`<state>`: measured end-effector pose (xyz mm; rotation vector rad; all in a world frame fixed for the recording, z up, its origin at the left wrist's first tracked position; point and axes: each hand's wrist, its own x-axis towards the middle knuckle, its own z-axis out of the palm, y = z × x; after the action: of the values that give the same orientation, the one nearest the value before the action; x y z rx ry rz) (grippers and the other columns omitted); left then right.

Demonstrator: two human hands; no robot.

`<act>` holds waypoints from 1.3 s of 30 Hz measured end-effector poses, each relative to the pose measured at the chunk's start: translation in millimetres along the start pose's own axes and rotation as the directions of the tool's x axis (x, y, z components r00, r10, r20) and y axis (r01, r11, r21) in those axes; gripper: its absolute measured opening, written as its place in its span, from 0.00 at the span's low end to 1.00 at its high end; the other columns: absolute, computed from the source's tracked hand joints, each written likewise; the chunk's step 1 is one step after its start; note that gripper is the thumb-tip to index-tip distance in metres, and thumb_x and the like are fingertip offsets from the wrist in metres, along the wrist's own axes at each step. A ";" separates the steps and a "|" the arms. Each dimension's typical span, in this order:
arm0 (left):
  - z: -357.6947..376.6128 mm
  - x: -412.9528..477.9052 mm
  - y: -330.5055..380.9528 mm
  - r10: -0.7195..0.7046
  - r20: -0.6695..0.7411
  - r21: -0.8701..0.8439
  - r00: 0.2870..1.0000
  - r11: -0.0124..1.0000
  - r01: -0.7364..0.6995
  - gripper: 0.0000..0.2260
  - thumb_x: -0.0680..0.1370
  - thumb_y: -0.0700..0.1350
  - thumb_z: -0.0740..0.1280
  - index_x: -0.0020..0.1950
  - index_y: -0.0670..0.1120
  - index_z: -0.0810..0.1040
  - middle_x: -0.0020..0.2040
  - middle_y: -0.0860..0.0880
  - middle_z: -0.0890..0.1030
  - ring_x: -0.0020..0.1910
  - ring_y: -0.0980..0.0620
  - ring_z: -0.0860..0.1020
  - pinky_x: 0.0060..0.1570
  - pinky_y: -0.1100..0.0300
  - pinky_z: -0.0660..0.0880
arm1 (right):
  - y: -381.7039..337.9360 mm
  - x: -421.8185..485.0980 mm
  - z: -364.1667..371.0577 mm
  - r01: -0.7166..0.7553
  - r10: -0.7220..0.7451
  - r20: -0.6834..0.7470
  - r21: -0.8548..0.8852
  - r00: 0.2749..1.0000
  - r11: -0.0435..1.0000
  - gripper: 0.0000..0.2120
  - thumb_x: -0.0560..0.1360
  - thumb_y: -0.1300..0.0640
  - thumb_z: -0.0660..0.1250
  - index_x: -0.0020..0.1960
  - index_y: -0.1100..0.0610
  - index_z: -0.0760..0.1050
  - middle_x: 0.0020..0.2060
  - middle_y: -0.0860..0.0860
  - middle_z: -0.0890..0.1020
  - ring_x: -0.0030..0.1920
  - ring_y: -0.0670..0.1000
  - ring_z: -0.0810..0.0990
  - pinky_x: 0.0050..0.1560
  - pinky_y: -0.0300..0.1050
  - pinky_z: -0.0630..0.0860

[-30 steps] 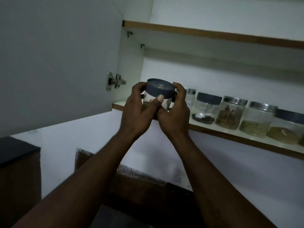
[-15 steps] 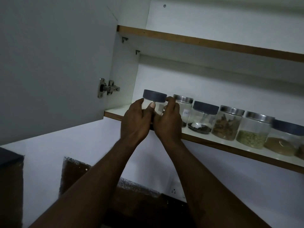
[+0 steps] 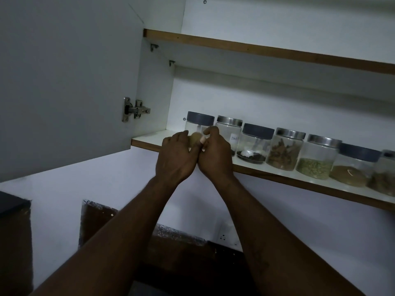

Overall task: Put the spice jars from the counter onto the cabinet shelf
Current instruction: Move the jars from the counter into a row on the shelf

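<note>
While the dark-lidded spice jar [image 3: 199, 122] stands on the cabinet shelf [image 3: 149, 138], leftmost beside the other jars [image 3: 283, 150], the left hand [image 3: 175, 155] and right hand [image 3: 215, 155] crowd its lower half, fingers [image 3: 210, 131] curled against the glass; clamped or merely touching, I cannot tell.

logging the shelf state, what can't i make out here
Head view only.
- Left jar: lower part behind both hands.
- Left hand, right hand: whether they grip it; fingers curl out of sight.
- Label on second jar: partly behind right hand.
- Last jar: cut by right edge.
</note>
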<state>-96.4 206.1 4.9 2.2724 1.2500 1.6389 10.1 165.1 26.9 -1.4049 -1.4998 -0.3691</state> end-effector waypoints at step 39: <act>339.4 -460.1 -3.9 -0.121 0.980 0.088 0.161 0.975 0.203 0.47 0.75 0.47 0.73 0.83 0.51 0.44 0.74 0.39 0.71 0.67 0.40 0.75 0.66 0.49 0.71 | 311.0 -524.9 -50.4 -0.866 0.891 0.418 -0.364 0.177 0.343 0.45 0.73 0.56 0.77 0.82 0.55 0.55 0.77 0.53 0.68 0.75 0.54 0.68 0.77 0.52 0.64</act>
<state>134.5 42.4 -491.9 2.2080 0.8940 -0.1482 209.4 -86.4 -494.4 -2.2955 -0.7631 0.8711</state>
